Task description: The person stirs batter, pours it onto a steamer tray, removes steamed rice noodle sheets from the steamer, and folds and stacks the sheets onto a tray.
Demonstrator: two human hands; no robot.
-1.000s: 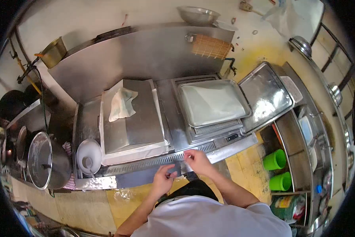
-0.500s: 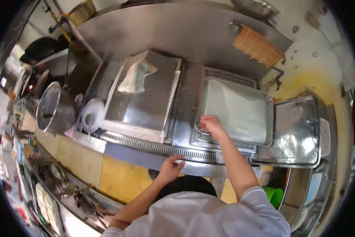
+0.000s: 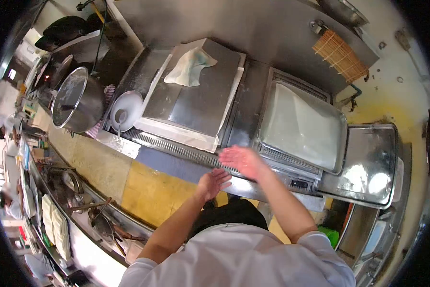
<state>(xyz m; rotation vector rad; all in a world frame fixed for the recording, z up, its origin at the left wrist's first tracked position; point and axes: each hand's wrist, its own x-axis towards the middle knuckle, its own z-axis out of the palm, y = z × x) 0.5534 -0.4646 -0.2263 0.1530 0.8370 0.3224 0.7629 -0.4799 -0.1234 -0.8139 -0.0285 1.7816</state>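
My left hand is over the front edge of the steel counter, fingers stretched out and holding nothing. Just right of it, my right hand is blurred, its fingers extended with nothing in them. Beyond my right hand lies a tray with a smooth pale sheet in it, on a perforated steel top. A metal lid on a white cloth border covers the left section, and a crumpled white cloth rests on it. Neither hand touches these.
At the left are a large steel pot and a white bowl with a ladle. An empty metal tray sits at the right. A bamboo mat hangs on the back panel. People stand far left.
My right hand has come back from the pale tray's near left corner towards my left hand, and its fingers have opened out. The camera view has turned, shifting the counter up and right.
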